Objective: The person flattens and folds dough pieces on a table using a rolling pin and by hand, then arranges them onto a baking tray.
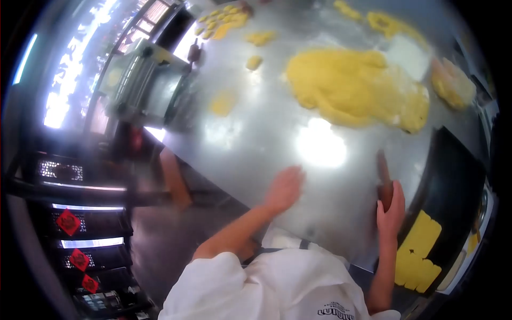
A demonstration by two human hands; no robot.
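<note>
My right hand [393, 210] is closed around the near end of a brown rolling pin [384, 169], whose other end points away from me over the metal table [256, 154]. My left hand [286, 189] is low over the table's near part, palm down, with fingers stretched out and slightly blurred. It holds nothing. Whether it touches the surface I cannot tell. Beyond both hands lies a large yellow mass of dough [341, 85], apart from them, with whitish powder [408, 56] by its far right side.
A black tray [453, 165] with flat yellow pieces [418, 253] lies at my right. Small yellow pieces [224, 21] and a lone lump [254, 63] sit farther off. A plastic bag [453, 84] rests at the far right. A metal machine [146, 82] stands left.
</note>
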